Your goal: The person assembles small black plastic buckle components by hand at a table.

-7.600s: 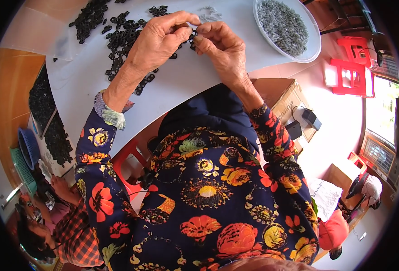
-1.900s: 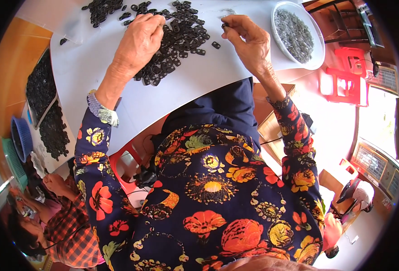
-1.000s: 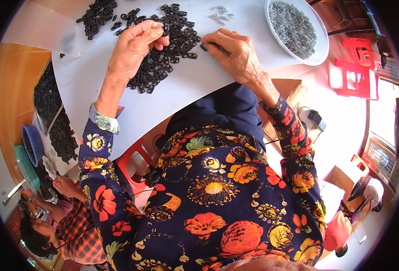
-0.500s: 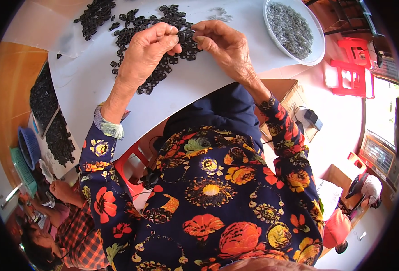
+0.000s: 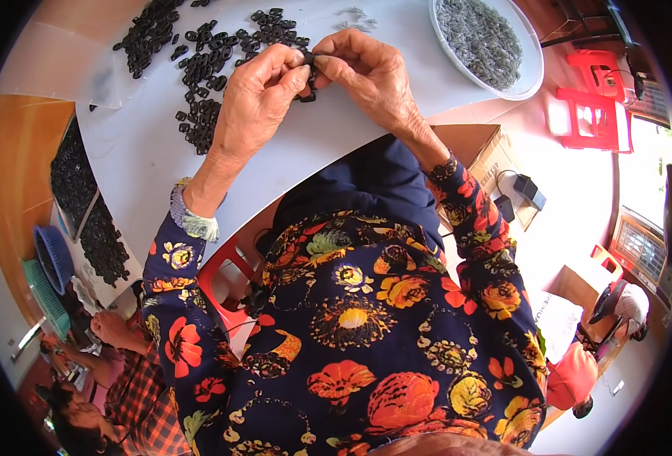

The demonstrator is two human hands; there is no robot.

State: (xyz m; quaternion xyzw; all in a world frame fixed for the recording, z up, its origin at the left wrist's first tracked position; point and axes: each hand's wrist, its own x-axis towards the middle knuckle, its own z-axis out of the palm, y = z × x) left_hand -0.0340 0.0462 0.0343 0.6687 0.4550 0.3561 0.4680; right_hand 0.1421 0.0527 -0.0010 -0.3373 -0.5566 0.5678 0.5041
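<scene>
Past the near edge of our desk [image 5: 146, 163], the fingers of our left hand [image 5: 256, 99] and right hand [image 5: 374, 80] pinch a small black piece [image 5: 308, 58]. Beside and beyond lie loose black pieces [image 5: 205, 68], with a round tub [image 5: 531, 85] of grey bits [image 5: 479, 44] at the desk's right edge.

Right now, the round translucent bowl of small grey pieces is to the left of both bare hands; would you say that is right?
Not quite: the head view shows the round translucent bowl of small grey pieces to the right of the left hand and right hand, not the left.
</scene>
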